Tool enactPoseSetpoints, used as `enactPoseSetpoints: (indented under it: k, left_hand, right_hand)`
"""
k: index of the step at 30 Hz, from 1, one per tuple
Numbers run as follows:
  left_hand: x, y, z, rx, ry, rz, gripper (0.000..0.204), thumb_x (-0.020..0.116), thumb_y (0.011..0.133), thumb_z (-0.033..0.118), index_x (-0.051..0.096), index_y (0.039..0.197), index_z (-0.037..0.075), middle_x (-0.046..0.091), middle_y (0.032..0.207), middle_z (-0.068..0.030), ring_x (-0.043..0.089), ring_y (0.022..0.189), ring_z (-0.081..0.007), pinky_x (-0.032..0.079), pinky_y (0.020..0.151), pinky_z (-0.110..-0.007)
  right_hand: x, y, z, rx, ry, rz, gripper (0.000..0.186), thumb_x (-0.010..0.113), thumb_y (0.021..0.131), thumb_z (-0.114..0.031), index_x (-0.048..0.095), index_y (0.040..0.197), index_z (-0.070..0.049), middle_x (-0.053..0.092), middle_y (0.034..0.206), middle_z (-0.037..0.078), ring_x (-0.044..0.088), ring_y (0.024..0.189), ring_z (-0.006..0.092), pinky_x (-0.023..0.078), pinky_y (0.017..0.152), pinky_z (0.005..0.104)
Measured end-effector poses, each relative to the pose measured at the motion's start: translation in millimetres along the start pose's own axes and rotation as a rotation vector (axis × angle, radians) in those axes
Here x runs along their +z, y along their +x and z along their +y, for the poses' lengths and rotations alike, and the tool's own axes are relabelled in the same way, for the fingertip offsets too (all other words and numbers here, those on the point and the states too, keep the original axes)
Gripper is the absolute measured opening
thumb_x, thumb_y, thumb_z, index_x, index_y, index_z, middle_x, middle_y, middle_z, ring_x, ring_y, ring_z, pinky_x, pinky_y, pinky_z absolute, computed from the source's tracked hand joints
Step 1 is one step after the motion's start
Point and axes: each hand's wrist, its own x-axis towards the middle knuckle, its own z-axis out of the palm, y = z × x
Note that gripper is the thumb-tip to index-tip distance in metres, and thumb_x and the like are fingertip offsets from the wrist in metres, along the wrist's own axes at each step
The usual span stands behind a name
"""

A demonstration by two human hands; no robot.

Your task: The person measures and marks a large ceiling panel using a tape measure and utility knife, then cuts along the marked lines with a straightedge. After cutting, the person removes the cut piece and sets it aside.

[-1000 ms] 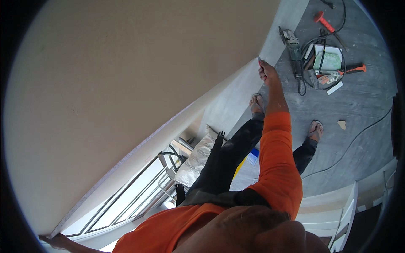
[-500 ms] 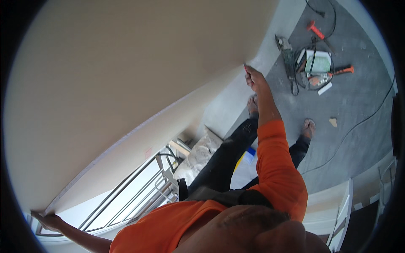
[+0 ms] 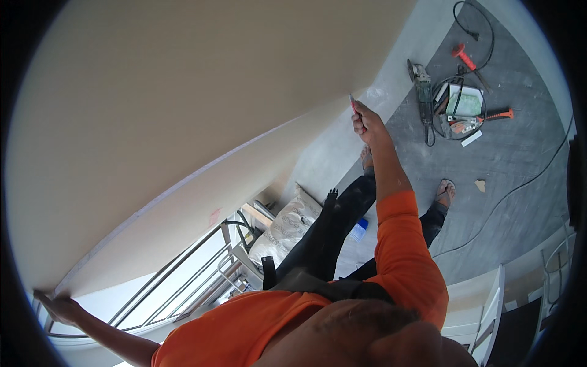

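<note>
A large beige board [image 3: 183, 92] with a pale strip along its lower edge fills the upper left. My left hand [image 3: 58, 306] is at the far lower-left corner of this board, fingers gripping its edge. My right hand [image 3: 367, 120] is closed round a slim red tool with a metal tip [image 3: 354, 107], probably a knife, held at the board's edge near a pale wall strip [image 3: 391, 73]. My bare forearms and orange sleeves show, with my feet in sandals below.
On the grey floor [image 3: 501, 159] lie an angle grinder [image 3: 423, 92], a red-guarded chisel [image 3: 466, 58], an orange-handled tool [image 3: 498, 114], small tools within coiled cable, and a long cord. A stuffed sack [image 3: 284, 226], metal railing [image 3: 183, 275] and white wooden frame [image 3: 489, 318] stand around me.
My left hand has moved left and up with the board's corner. My right hand and the red tool have moved left and slightly down along the edge.
</note>
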Motion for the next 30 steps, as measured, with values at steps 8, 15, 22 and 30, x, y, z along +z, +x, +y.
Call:
enactPoseSetpoints:
  k: [8, 15, 22, 30]
  left_hand:
    - [-3, -4, -6, 0.024, -0.048, -0.028, 0.062, 0.067, 0.097, 0.05, 0.066, 0.133, 0.0, 0.065, 0.136, -0.0126, 0.062, 0.117, -0.0203, 0.053, 0.087, -0.035]
    - [-7, 6, -29, 0.01, -0.291, -0.081, 0.051, 0.074, 0.096, 0.039, 0.071, 0.122, -0.005, 0.072, 0.106, -0.012, 0.06, 0.081, -0.0121, 0.048, 0.067, -0.028]
    - [-21, -21, -12, 0.137, -0.284, -0.241, 0.041, 0.07, 0.1, 0.034, 0.073, 0.117, -0.003, 0.073, 0.093, -0.0049, 0.058, 0.074, -0.0073, 0.044, 0.063, -0.022]
    - [-31, -41, 22, 0.118, -0.351, -0.367, 0.038, 0.076, 0.095, 0.03, 0.074, 0.115, -0.003, 0.077, 0.095, -0.0106, 0.069, 0.084, -0.0111, 0.053, 0.075, -0.023]
  right_hand:
    - [57, -67, 17, -0.026, -0.038, -0.035, 0.014, 0.06, 0.103, -0.033, 0.058, 0.115, -0.025, 0.048, 0.07, -0.007, 0.038, 0.048, 0.004, 0.026, 0.04, 0.0208]
    - [81, -120, 31, -0.083, -0.043, -0.145, 0.022, 0.071, 0.096, -0.037, 0.061, 0.09, -0.018, 0.05, 0.07, -0.006, 0.046, 0.056, 0.0049, 0.036, 0.046, 0.0202]
    - [161, -204, 37, 0.043, -0.046, -0.174, 0.02, 0.074, 0.095, -0.032, 0.061, 0.09, -0.017, 0.051, 0.067, -0.006, 0.046, 0.05, 0.0053, 0.033, 0.042, 0.0198]
    - [212, -268, 52, 0.077, -0.1, -0.247, 0.012, 0.061, 0.103, -0.027, 0.056, 0.097, -0.018, 0.051, 0.068, -0.005, 0.041, 0.046, 0.0045, 0.028, 0.038, 0.0194]
